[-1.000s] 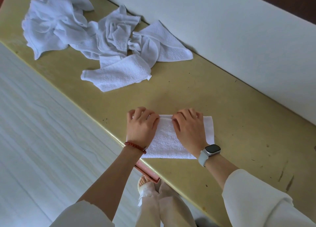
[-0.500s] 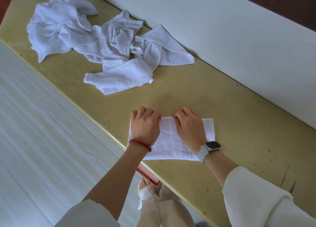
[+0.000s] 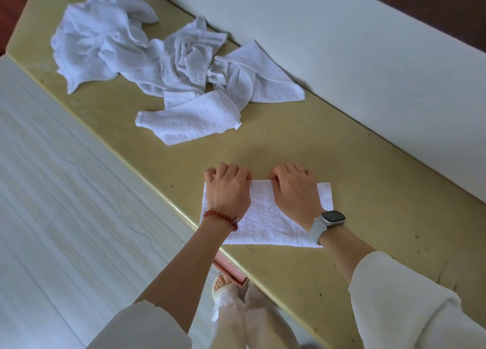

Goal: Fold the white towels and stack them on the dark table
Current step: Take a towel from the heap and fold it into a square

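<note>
Towel point(image 3: 265, 214), white and partly folded into a flat rectangle, is laid at the near edge of the yellowish table point(image 3: 355, 180), with its left corner reaching the table's rim. Both hands are placed on it, backs upward. The left hand point(image 3: 227, 190) is set over the towel's left part, with fingers curled down over the far edge; the right hand point(image 3: 297, 190) is set just beside it over the middle, fingers likewise curled round the far edge. The far hem appears to be gripped by both hands, though the fingertips are hidden beneath the knuckles. A red bead bracelet point(image 3: 222, 218) is worn on the left wrist and a pale watch point(image 3: 328, 221) on the right. The towel's right end is left uncovered. Farther off, to the left, a heap of unfolded white towels point(image 3: 147, 51) is spread across the table, well apart from the hands. One loosely rolled towel point(image 3: 189, 118) is seen at the heap's near side. A pink box point(image 3: 228, 268) shows under the table edge.
</note>
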`<state>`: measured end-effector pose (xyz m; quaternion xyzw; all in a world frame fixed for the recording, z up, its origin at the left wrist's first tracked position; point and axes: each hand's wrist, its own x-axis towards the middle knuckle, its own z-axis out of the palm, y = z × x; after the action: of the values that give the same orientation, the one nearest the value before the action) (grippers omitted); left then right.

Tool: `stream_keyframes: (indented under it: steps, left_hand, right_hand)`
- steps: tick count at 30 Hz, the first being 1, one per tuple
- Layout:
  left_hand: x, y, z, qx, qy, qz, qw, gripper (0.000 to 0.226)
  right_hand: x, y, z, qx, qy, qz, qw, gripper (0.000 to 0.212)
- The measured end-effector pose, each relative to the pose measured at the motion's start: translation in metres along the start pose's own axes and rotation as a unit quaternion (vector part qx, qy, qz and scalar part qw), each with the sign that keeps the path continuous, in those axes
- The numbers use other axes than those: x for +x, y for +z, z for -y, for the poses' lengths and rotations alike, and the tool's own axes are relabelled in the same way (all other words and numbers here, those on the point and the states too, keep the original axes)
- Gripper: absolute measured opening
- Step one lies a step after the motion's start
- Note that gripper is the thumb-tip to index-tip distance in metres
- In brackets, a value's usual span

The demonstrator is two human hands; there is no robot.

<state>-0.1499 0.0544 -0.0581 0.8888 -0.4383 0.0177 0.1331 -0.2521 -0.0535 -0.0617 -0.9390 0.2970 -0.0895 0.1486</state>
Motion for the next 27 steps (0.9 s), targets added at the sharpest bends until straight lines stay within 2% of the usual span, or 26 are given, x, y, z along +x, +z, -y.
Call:
stream_keyframes:
  steps: [3,6,9,14,19,22,25,27]
  left_hand:
    - [-0.007,-0.002,0.003,-0.021,-0.011,-0.068,0.997,0.011]
    - [-0.028,-0.008,0.010,-0.016,-0.008,-0.105,0.994,0.020]
    - [-0.053,-0.007,0.012,0.019,0.036,-0.055,0.998,0.031]
    - [-0.065,0.003,0.014,0.081,0.005,0.099,0.992,0.053]
    - [-0.064,0.006,0.018,0.089,-0.004,0.138,0.986,0.060]
    - [-0.060,0.001,0.020,0.081,0.017,0.099,0.992,0.054]
    - [-0.059,-0.005,0.020,0.043,0.065,0.005,0.997,0.040]
    - [-0.066,-0.007,0.013,0.007,0.118,-0.043,0.992,0.030]
  right_hand:
    - [-0.004,-0.004,0.001,0.003,-0.013,-0.062,0.998,0.021]
    - [-0.022,-0.005,0.000,-0.013,-0.094,-0.120,0.988,0.021]
    - [-0.042,0.001,0.005,-0.045,-0.148,-0.053,0.987,0.032]
    - [-0.046,0.010,0.003,-0.110,-0.098,0.111,0.983,0.050]
    - [-0.045,0.010,-0.001,-0.104,-0.086,0.156,0.978,0.054]
    - [-0.043,0.002,-0.004,-0.051,-0.083,0.109,0.989,0.047]
    - [-0.042,-0.013,-0.024,-0.003,-0.018,0.011,1.000,0.037]
    - [-0.044,-0.020,-0.041,0.010,0.011,-0.024,1.000,0.035]
